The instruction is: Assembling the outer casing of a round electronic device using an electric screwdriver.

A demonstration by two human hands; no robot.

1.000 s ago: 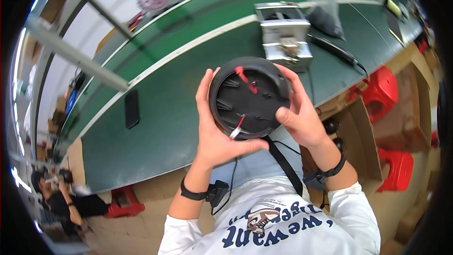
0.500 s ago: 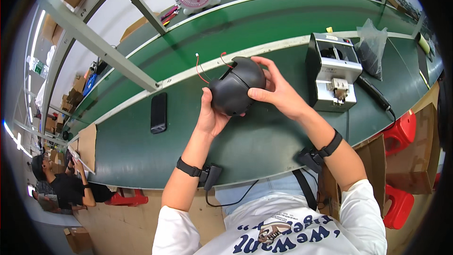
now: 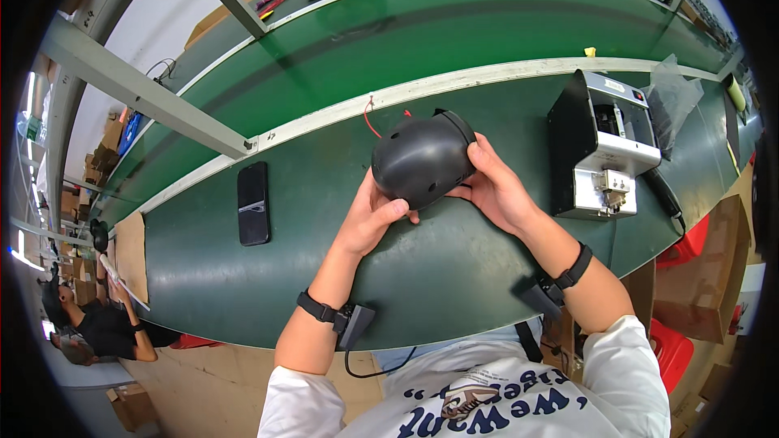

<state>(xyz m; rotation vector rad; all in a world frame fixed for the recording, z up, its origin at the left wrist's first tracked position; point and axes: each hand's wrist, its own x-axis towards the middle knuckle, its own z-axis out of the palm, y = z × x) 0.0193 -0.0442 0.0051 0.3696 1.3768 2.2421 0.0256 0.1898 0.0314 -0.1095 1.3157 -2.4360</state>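
A rounded black plastic housing (image 3: 422, 158) with small holes in its shell is held above the green bench, its smooth side turned up. My left hand (image 3: 375, 215) cups its lower left, the thumb resting on the shell. On its right side my right hand (image 3: 497, 186) grips it, with fingers partly beneath. Thin red wires (image 3: 369, 118) with a small connector stick out past its far edge. The underside of the housing is hidden.
A black phone (image 3: 253, 204) lies on the green bench (image 3: 235, 292) at left. A silver and black machine (image 3: 604, 146) stands at right, with a black hand tool (image 3: 664, 195) and clear plastic bag (image 3: 673, 105) beside it. A metal post (image 3: 154, 97) rises at left; another person (image 3: 101, 328) works beyond.
The housing has been turned over in my hands, so the seam and opening now face away and a smooth, holed side shows. The view has shifted slightly.
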